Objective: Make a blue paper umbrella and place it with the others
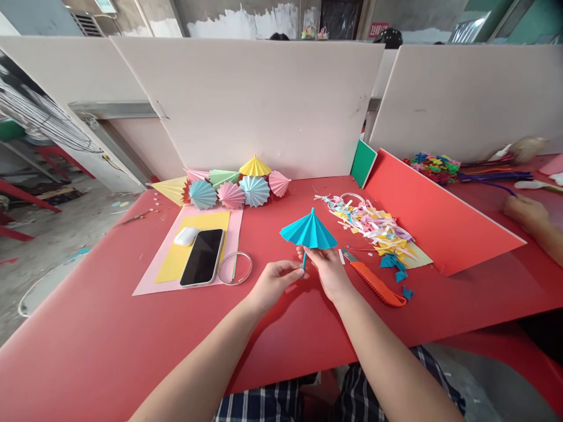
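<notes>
A blue pleated paper umbrella (309, 231) is held upright over the red table, its canopy spread and its thin blue handle pointing down. My left hand (277, 281) pinches the lower end of that handle between thumb and fingers. Just under the canopy, my right hand (328, 268) has its fingers closed round the upper handle, partly hidden by the paper. Right of my hands lies an orange utility knife (378, 283) beside blue paper scraps (391, 261). Several finished paper umbrellas (255, 191) in yellow, pink, green and blue stand in a cluster at the back.
On the left, a phone (202, 258), a white earbud case (186, 236) and a roll of clear tape (234, 268) lie on pink and yellow paper. Paper strips (373, 225) are heaped at right before a red board (431, 211). Another person's hand (525, 212) is beyond it.
</notes>
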A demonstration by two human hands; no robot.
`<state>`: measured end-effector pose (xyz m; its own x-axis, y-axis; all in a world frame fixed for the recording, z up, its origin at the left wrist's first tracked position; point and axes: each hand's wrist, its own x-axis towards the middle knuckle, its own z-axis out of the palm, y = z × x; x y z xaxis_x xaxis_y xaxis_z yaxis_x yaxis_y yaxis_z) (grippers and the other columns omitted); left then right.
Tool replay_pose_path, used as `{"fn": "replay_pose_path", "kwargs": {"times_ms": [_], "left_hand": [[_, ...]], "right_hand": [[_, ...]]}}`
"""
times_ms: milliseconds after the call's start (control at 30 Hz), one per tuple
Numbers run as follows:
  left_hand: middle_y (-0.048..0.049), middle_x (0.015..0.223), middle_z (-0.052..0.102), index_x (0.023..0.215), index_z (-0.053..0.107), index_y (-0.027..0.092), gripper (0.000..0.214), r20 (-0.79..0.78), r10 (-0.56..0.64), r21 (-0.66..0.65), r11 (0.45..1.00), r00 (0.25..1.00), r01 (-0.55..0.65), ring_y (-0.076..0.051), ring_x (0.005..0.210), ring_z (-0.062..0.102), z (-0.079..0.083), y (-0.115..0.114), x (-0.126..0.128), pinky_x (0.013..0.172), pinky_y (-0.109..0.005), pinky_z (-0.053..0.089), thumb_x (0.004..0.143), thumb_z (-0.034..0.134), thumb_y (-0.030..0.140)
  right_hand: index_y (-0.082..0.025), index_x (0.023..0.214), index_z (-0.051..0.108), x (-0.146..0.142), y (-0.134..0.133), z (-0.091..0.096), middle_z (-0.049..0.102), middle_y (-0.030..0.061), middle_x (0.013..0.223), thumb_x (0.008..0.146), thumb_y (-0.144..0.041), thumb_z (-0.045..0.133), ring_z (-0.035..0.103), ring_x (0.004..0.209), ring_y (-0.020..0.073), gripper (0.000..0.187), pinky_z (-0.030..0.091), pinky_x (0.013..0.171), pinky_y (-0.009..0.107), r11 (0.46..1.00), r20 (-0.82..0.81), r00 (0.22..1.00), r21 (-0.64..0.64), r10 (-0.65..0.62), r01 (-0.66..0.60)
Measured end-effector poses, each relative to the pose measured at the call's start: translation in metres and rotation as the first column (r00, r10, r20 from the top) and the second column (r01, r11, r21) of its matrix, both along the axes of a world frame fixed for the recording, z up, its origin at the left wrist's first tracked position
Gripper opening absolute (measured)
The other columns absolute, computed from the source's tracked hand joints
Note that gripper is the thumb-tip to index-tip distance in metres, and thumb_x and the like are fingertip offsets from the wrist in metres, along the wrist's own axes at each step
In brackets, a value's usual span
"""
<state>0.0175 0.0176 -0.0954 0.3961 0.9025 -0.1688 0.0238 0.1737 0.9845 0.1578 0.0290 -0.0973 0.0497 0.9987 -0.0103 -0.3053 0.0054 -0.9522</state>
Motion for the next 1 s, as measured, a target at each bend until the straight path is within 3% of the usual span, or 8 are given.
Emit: {"fn": "replay_pose_path", "kwargs": {"times_ms": [200, 367, 600, 1000], "left_hand": [[-0.0069, 0.083, 0.066, 0.082, 0.065, 0.014, 0.026, 0.014, 0.010, -0.055, 0.998, 1.000, -0.010, -0.016, 0.075, 0.057, 0.001, -0.002, -0.001, 0.066, -0.028, 0.042, 0.074, 0.065, 0.039], [-0.0056, 0.080, 0.066, 0.081, 0.064, 0.015, 0.024, 0.044, 0.069, -0.078, 0.995, 0.997, -0.065, -0.017, 0.079, 0.059, 0.002, -0.002, -0.002, 0.070, -0.029, 0.043, 0.071, 0.068, 0.036], [-0.0041, 0.080, 0.063, 0.081, 0.062, 0.016, 0.024, 0.055, 0.033, -0.096, 0.995, 0.998, -0.028, -0.016, 0.077, 0.058, 0.000, -0.005, 0.002, 0.064, -0.026, 0.043, 0.071, 0.068, 0.037], [-0.0030, 0.076, 0.062, 0.081, 0.068, 0.016, 0.022, 0.112, 0.140, -0.097, 0.987, 0.984, -0.130, -0.013, 0.072, 0.054, -0.002, -0.008, 0.001, 0.061, -0.025, 0.043, 0.071, 0.069, 0.036]], "right_hand": [[-0.026, 0.078, 0.067, 0.006, 0.002, 0.000, 0.069, 0.0018, 0.084, 0.070, -0.041, 0.066, 0.062, 0.083, 0.0199, 0.017, 0.046, 0.080, 0.036, 1.000, 0.042, 0.999, 0.014, 0.024, -0.025], [-0.023, 0.077, 0.067, 0.010, 0.006, -0.001, 0.069, 0.0030, 0.083, 0.067, -0.041, 0.069, 0.063, 0.086, 0.0213, 0.020, 0.047, 0.080, 0.038, 1.000, -0.039, 0.999, 0.005, 0.009, -0.009], [-0.025, 0.077, 0.067, 0.005, 0.002, 0.004, 0.069, 0.0010, 0.081, 0.068, -0.037, 0.070, 0.063, 0.081, 0.0193, 0.015, 0.046, 0.080, 0.039, 0.997, -0.160, 0.984, -0.001, 0.075, -0.077], [-0.022, 0.069, 0.069, -0.004, -0.001, 0.003, 0.067, 0.0013, 0.076, 0.064, -0.037, 0.074, 0.061, 0.075, 0.0166, 0.017, 0.048, 0.071, 0.032, 0.991, -0.224, 0.972, -0.100, 0.069, -0.094]]}}
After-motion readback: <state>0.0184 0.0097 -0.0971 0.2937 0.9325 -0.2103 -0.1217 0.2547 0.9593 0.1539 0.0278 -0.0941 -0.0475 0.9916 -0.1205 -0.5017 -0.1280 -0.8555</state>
